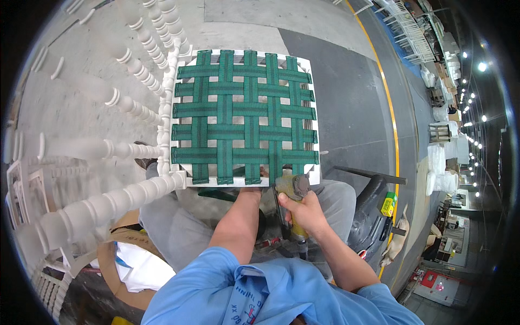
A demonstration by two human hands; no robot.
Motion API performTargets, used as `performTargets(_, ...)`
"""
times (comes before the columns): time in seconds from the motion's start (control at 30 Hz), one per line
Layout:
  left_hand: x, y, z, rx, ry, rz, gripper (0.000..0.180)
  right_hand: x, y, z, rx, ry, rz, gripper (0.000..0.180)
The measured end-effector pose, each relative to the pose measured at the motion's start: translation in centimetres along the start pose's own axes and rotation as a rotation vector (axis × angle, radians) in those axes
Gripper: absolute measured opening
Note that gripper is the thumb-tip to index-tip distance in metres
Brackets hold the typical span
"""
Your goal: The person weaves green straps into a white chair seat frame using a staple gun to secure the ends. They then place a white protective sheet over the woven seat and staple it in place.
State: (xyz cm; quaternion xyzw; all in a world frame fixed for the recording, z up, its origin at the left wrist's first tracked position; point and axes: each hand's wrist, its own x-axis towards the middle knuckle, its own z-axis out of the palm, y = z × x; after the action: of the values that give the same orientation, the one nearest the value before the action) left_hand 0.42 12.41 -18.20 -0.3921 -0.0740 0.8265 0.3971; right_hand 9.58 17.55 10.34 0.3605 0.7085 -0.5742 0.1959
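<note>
A white chair frame (163, 146) with turned spindles lies in front of me, its seat side up. Green webbing straps (246, 111) cross over and under each other across the seat, their ends lying at the white rails. My right hand (307, 213) is wrapped round a yellow staple gun (293, 187), whose head is at the near rail, right of the middle, by a strap end. A hose hangs from its lower end. My left forearm reaches under the near rail; a bit of my left hand (264, 171) shows through a gap in the webbing, with its fingers mostly hidden.
At lower left stands an open cardboard box (116, 271) with white sheets inside. To my right are a black rounded object (371, 208) and a small yellow-green box (388, 204). A yellow floor line (394, 124) runs beyond; stacked white furniture (409, 35) stands past it.
</note>
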Motion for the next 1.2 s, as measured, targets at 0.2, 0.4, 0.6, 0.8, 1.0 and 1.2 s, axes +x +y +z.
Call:
performTargets(0.2, -1.6, 0.5, -0.2, 0.041, -0.036, -0.083, 0.039, -1.6, -0.7, -0.8, 0.067, -0.010, -0.044, 0.026)
performTargets(0.4, -6.5, -2.4, -1.0, 1.100, 0.488, -0.222, 0.038, -4.3, -0.9, -5.1, 0.197, 0.132, -0.187, 0.025)
performTargets(0.6, -12.0, -2.3, -0.3, 2.190, 0.278, 0.578, 0.039, -5.3, 0.5, -6.8, 0.247, 0.087, -0.243, 0.023)
performTargets(0.8, -20.3, -4.0, 5.7, 1.971, -0.149, 0.155, 0.022, -4.9, 1.6, -7.4, 0.272, 0.035, -0.232, 0.026)
performTargets(1.0, -19.7, -2.3, 13.5, 1.507, -0.126, 0.193, 0.025, -2.6, 1.1, -5.5, 0.228, -0.026, -0.116, 0.024)
performTargets(1.2, -15.7, -0.4, 14.4, 1.518, -0.051, 0.248, 0.027, -0.2, 0.4, -3.6, 0.155, -0.052, -0.087, 0.022)
